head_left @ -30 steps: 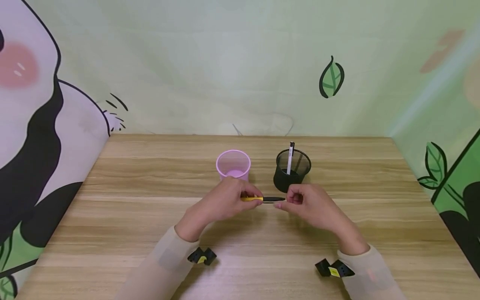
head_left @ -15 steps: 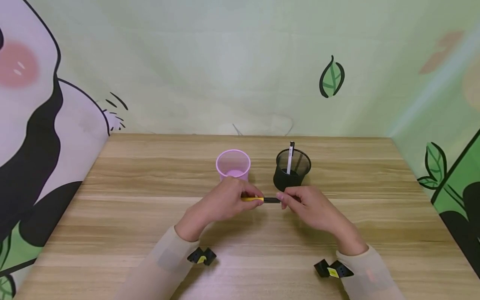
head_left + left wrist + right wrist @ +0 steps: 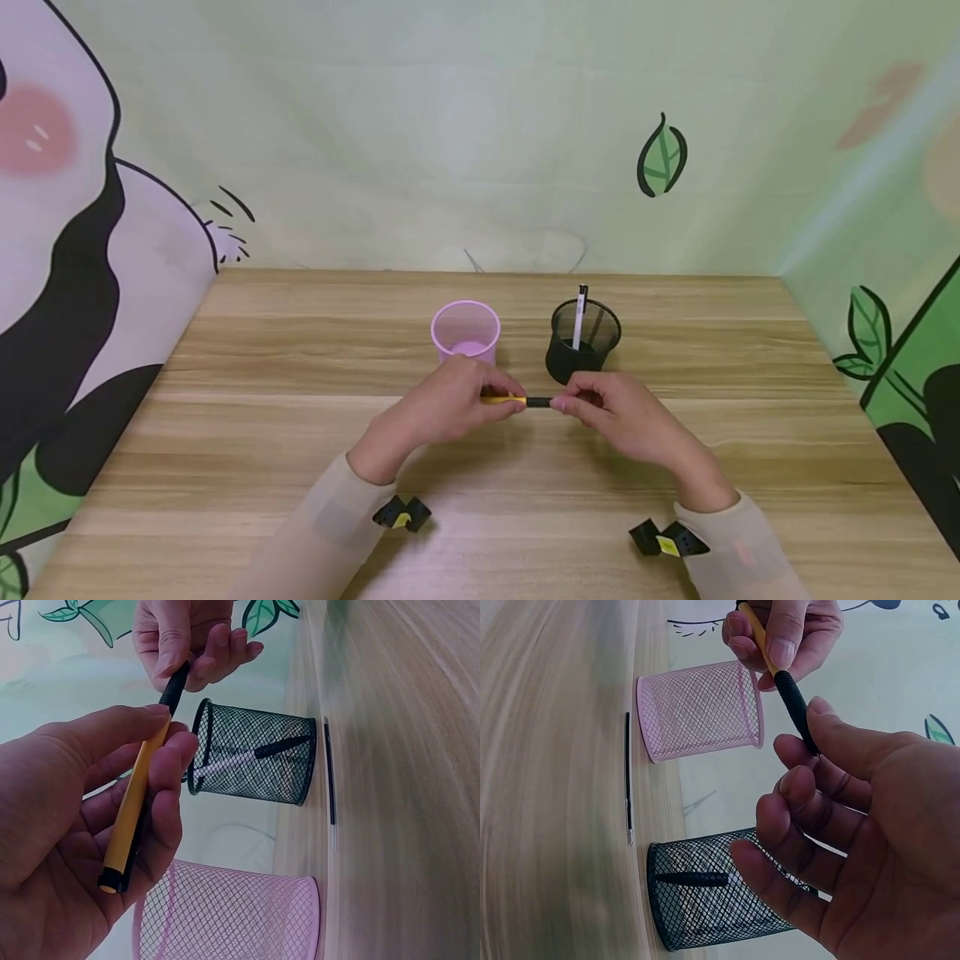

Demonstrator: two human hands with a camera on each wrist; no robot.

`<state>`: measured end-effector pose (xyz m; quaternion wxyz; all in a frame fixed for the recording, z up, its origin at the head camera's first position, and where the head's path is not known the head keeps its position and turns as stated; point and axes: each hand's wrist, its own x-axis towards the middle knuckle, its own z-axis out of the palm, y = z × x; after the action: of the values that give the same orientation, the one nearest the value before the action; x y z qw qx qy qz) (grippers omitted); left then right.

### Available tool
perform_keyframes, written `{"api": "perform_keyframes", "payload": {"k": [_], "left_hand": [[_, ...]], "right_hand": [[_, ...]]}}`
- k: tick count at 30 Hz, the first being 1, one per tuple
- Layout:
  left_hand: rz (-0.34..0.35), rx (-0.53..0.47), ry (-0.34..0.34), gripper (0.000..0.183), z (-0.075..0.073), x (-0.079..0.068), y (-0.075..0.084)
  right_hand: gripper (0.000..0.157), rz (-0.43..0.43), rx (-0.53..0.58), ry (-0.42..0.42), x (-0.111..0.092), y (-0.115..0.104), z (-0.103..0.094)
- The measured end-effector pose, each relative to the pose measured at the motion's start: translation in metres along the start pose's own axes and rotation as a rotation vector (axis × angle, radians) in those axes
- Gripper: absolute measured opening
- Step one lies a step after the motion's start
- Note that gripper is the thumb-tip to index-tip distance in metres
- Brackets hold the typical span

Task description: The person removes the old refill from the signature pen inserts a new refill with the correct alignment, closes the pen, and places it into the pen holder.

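A yellow ballpoint pen with a black grip section (image 3: 538, 402) is held level above the table, between both hands. My left hand (image 3: 453, 404) grips its yellow barrel (image 3: 135, 795), thumb along the side. At the black front end, the thumb and index finger of my right hand (image 3: 626, 417) pinch the tip, while the other fingers of that hand curl loosely in the right wrist view. A thin dark pen refill (image 3: 628, 780) lies on the table below the hands in both wrist views.
Behind my left hand stands a pink mesh pen holder (image 3: 466, 302). To its right, a black mesh pen holder (image 3: 573, 364) contains a white pen (image 3: 579, 321) with a black grip. The wooden table (image 3: 300, 333) meets a printed backdrop at its far edge.
My right thumb, apart from the black end a second ago, has closed against it, and the fingers now cover the tip. The left hand keeps its hold almost unmoved.
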<state>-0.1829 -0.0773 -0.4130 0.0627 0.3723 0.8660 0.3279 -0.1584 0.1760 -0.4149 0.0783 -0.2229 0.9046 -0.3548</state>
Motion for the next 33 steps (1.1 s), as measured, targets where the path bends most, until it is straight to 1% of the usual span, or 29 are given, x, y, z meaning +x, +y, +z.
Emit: {"api": "perform_keyframes", "payload": {"k": [5,9,17,20,26,33], "left_hand": [[-0.009,-0.001,-0.020,0.013,0.0015,-0.0009,-0.0001],[-0.021,-0.002,-0.041,0.016,0.0018,-0.0026,0.0013],[0.009,0.009,-0.042,0.018,0.0023,-0.0014,0.0006],[0.003,0.009,-0.039,0.018,0.0029,-0.0006,0.0008],[-0.021,0.007,-0.063,0.021,0.0037,0.0004,0.0014],[-0.026,0.023,-0.072,0.025,0.0036,-0.0003,0.0020]], "right_hand": [[0.014,-0.006,-0.007,0.009,-0.0011,-0.0002,0.0000],[0.014,-0.004,-0.012,0.019,-0.0019,-0.0006,0.0006],[0.014,-0.014,-0.027,0.035,-0.0012,-0.0020,-0.0001],[0.014,-0.017,-0.028,0.042,-0.0010,-0.0024,-0.0002],[0.013,-0.019,-0.023,0.056,-0.0010,-0.0033,-0.0005],[0.015,-0.030,-0.033,0.085,-0.0003,-0.0039,-0.0002]]}}
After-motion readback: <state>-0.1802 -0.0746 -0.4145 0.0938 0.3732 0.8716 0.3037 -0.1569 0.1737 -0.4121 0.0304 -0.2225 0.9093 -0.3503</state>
